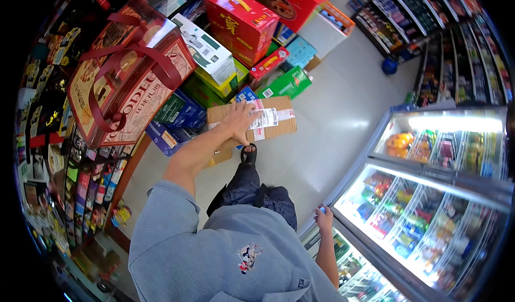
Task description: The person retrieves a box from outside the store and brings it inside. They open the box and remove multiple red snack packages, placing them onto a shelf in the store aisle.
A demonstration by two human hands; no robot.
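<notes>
Grey sweatshirt (225,253) fills the foreground, and from it the left hand (240,118) reaches out, fingers spread flat on a brown cardboard box (268,120) lying on the stacked gift boxes (241,20). Down by the chest freezer (429,194), the right hand (324,219) seems curled round something small and pale blue on its rim.

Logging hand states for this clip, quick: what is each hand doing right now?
Left hand: open, fingers spread flat on the cardboard box.
Right hand: resting on the freezer rim; grip cannot be told.
</notes>
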